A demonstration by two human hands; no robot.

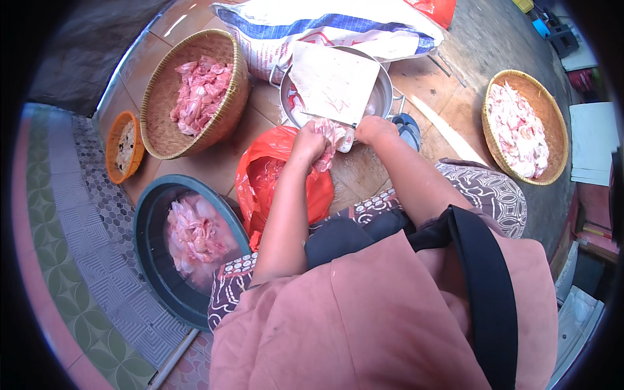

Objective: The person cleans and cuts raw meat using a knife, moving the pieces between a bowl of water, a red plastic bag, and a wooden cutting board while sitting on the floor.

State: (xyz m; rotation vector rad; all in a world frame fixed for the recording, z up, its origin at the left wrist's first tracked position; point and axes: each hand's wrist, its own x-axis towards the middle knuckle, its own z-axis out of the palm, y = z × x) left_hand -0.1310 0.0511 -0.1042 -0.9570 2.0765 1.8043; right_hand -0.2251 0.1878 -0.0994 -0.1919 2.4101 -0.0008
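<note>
My left hand [312, 142] grips a piece of raw poultry [327, 141] near the edge of a white cutting board [336, 80]. The board lies over a metal pot [385, 92] with side handles. My right hand [375, 129] is closed around a knife's handle; the dark thin blade [326, 118] points left along the board's near edge, close to the meat. Small scraps lie on the board. Below my left hand an orange-red plastic bag [273, 170] stands open with raw meat in it. What lies under the board in the pot is mostly hidden.
A woven bamboo basket [161, 107] of meat pieces stands at upper left, another [558, 117] at right. A dark tub [146, 234] holds meat in cloudy water. An orange basket [111, 158], a white-and-blue woven sack [331, 24] and sandals [409, 130] are around.
</note>
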